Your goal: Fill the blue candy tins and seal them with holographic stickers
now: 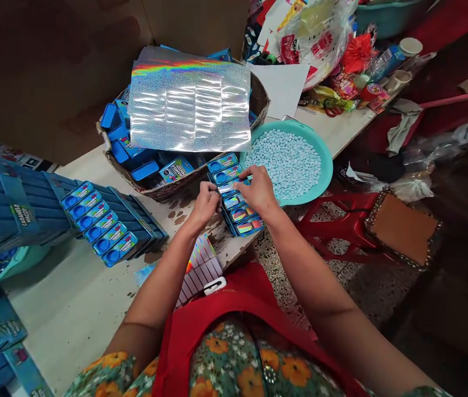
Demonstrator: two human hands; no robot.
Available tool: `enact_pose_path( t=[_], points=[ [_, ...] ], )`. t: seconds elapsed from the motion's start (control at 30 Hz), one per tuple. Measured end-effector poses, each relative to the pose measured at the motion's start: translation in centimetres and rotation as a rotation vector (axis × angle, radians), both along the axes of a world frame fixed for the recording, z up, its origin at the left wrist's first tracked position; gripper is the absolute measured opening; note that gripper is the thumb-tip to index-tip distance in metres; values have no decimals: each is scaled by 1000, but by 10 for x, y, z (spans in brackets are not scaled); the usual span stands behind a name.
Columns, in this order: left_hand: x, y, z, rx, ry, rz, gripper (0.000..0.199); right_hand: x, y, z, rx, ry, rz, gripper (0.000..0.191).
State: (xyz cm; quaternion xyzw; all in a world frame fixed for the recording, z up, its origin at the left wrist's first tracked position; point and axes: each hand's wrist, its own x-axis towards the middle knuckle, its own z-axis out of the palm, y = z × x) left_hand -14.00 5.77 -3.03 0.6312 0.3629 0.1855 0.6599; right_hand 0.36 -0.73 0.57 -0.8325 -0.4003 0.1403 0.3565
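Note:
A row of blue candy packs (224, 161) with round dimples lies on the table in front of me. The nearest packs carry shiny rainbow stickers (244, 226) over their dimples, and white candies show in one middle pack. My right hand (261, 192) is over the row, thumb and forefinger pinched at a small shiny sticker (228, 189) on a pack. At the row's left side, my left hand (206, 205) has its fingers curled in; what they hold, if anything, is hidden. A sheet of striped stickers (201, 270) lies by the front edge, partly behind my left forearm.
A turquoise basin (325, 165) of pale candies stands right of the row. Behind is a carton (155, 190) of blue packs under a silvery sheet (188, 105). Stacked packs (101, 226) stand left. A red stool (341, 220) is at the right, with clutter (358, 82) behind.

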Motion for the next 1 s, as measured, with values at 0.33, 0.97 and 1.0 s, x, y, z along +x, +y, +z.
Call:
enact_pose_path(
  t=[0.33,0.97,1.0],
  points=[
    [-115,-20,-39,463,736,-225,24,-47,-49,36,439,-178,61,27],
    [-196,-45,-39,222,997,-69,26,-177,-70,-96,-172,-238,1120,36],
    [-195,-44,-39,221,993,-78,26,-175,-71,-95,-169,-223,1126,31]
  ],
)
